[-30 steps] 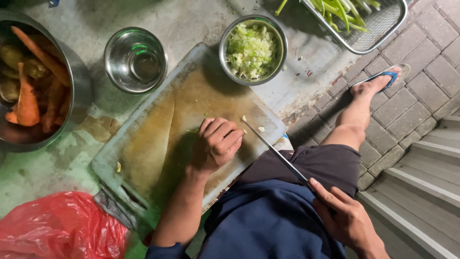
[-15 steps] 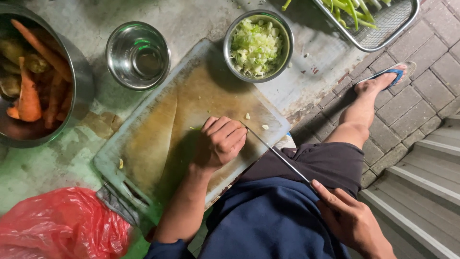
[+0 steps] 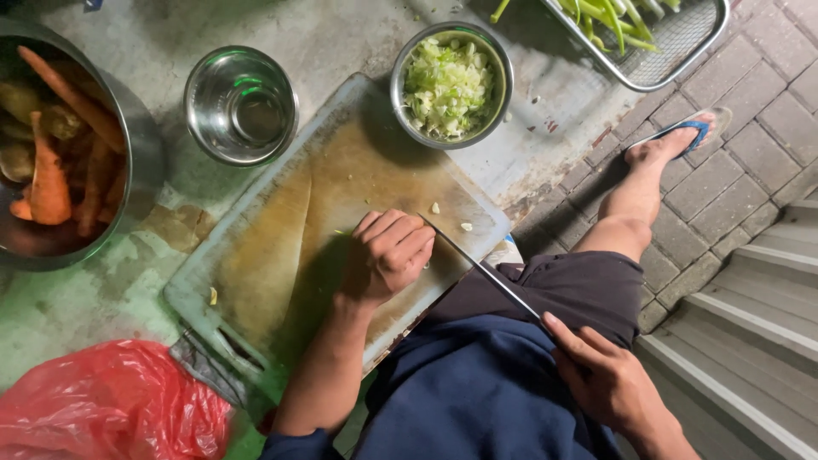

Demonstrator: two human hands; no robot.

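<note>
Now we curl our left hand into a loose fist on the board, fingers pressed together and tucked under, seemingly bunching something small beneath them; what it is we cannot tell, since the knuckles hide it. Tucking the tips back likely keeps them clear of the blade. Our right hand grips the knife handle by the lap, fingers wrapped shut around it, index laid along the top for guidance. The blade runs slantwise up to the left fingers, its tip touching or just beside them, edge resting on the board.

Just beyond the left fingers lie a few pale bits on the board. Farther ahead stands a steel bowl of chopped greens, near enough for scraping cuttings in. An empty steel bowl sits ahead and to the left. Well off to the left, a big pot holds carrots. A tray of green stalks lies far ahead to the right. A red bag lies on the near side, left of our arm. Nothing blocks the blade's path; our knee crowds the right hand.
</note>
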